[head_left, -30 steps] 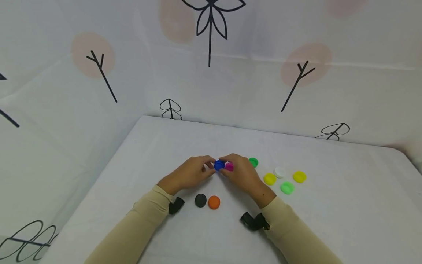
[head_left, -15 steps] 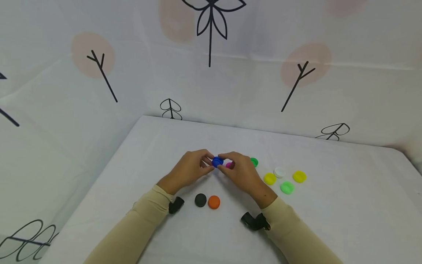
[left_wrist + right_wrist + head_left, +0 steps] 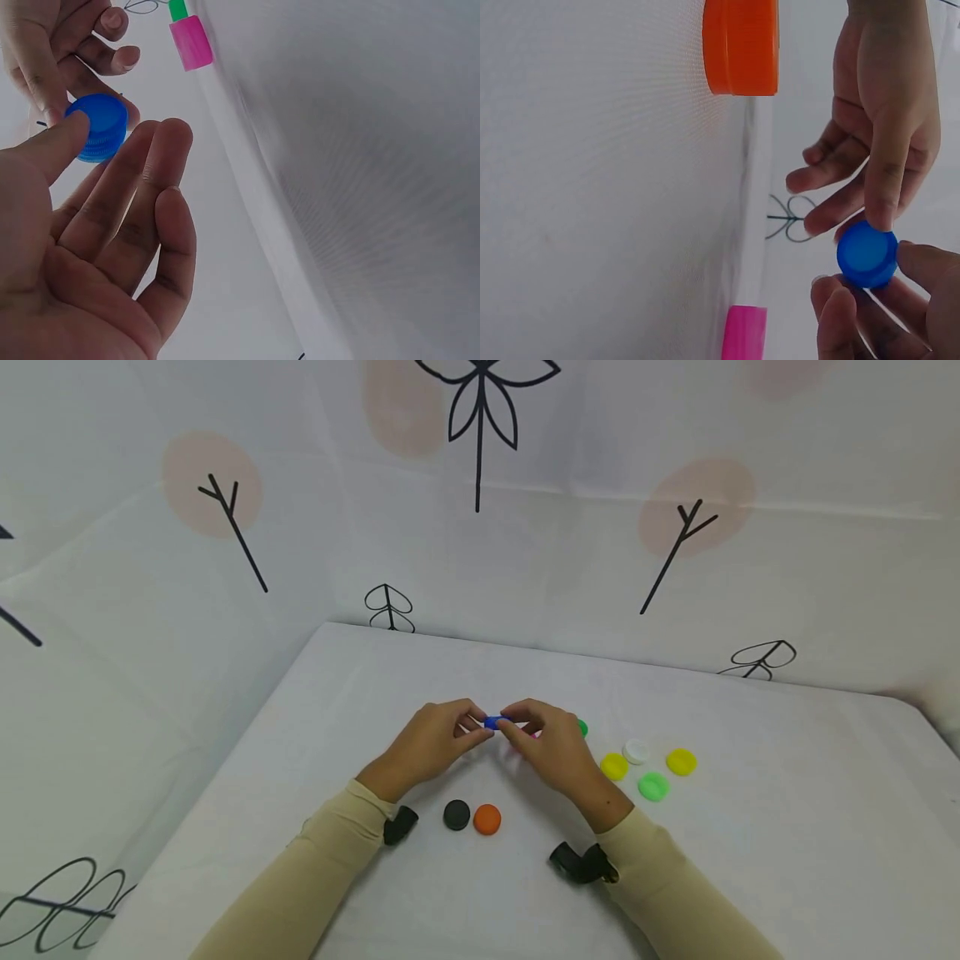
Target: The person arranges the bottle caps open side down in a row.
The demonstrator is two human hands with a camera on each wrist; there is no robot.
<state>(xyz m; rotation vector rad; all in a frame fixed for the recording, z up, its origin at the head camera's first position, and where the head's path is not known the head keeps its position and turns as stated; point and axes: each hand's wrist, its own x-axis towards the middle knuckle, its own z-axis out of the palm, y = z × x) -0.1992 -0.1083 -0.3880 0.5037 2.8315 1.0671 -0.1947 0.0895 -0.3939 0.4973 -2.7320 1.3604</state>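
Both hands meet over the white table around a blue bottle cap (image 3: 492, 723), which appears nearly edge-on in the head view. My left hand (image 3: 429, 742) pinches its left side between thumb and forefinger, the other fingers loosely bent. On its opposite side, my right hand (image 3: 557, 750) grips it with thumb and fingertips. The left wrist view shows ridges along the side of the blue cap (image 3: 99, 124). A pink cap (image 3: 744, 334) stands on the table near the right hand, mostly hidden by it in the head view.
A black cap (image 3: 457, 815) and an orange cap (image 3: 487, 819) lie between the forearms. To the right are a green cap (image 3: 582, 727), yellow caps (image 3: 613, 767), a white cap (image 3: 637, 752) and a light green cap (image 3: 653, 787). A patterned cloth (image 3: 562, 568) hangs behind the table.
The blue cap has risen slightly and turned from showing its round face to nearly edge-on in the head view. Both hands have moved up a little with it; the other caps stay put.
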